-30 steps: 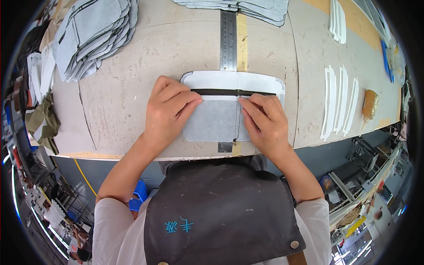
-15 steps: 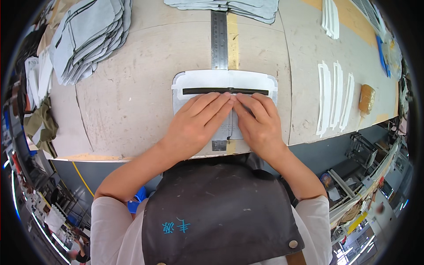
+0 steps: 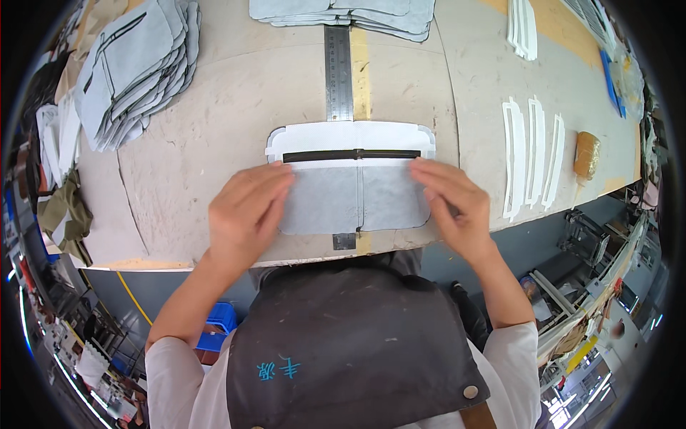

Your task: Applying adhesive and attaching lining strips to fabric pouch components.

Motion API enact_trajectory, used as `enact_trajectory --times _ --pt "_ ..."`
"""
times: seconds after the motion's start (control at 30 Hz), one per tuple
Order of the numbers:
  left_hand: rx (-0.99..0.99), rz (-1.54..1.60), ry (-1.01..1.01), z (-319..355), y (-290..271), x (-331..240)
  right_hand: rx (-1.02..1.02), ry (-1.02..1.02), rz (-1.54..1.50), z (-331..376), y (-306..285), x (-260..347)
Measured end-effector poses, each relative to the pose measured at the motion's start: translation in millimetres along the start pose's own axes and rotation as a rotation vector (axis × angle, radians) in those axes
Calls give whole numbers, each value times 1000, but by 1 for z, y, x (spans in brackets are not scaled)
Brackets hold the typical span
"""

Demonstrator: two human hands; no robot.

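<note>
A grey panel with rounded corners [image 3: 321,196] lies flat on the table in front of me, a seam down its middle. White backing strips [image 3: 314,134] frame a long narrow black band [image 3: 321,155] across its far part. My left hand [image 3: 246,204] is at the panel's left edge, fingers stretched out, tips by the left end of the white strip below the black band. On the opposite side, my right hand [image 3: 457,207] has its fingertips at that strip's right end, thumb apart from the fingers. Neither hand grips anything I can see.
A metal ruler [image 3: 339,79] runs along the table under the panel, beside yellow tape [image 3: 361,79]. Stacks of grey panels stand at far left [image 3: 136,71] and far centre [image 3: 371,21]. To the right lie white frame-shaped strips [image 3: 534,154] and a tan-wrapped bottle [image 3: 587,156].
My hands have moved apart, from the middle of the white strip out to its two ends. More of the panel's grey surface shows now. The whole view has shifted slightly.
</note>
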State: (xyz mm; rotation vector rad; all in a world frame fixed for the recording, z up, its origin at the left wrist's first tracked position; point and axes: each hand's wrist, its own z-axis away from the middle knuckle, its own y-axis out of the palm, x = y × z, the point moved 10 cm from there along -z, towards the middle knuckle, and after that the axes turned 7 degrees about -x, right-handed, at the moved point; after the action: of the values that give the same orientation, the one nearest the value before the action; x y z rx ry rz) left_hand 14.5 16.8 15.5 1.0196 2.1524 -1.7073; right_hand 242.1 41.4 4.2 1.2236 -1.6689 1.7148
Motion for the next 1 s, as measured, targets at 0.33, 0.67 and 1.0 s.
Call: enact_trajectory --times 0.33,0.67,1.0 --pt "-59 73 94 -67 34 -17 -2 -49 -64 -85 17 6" --pt "-50 85 106 -74 37 -20 421 60 -57 -125 59 -13" --pt "150 418 138 -84 10 -46 617 66 193 -126 76 -9"
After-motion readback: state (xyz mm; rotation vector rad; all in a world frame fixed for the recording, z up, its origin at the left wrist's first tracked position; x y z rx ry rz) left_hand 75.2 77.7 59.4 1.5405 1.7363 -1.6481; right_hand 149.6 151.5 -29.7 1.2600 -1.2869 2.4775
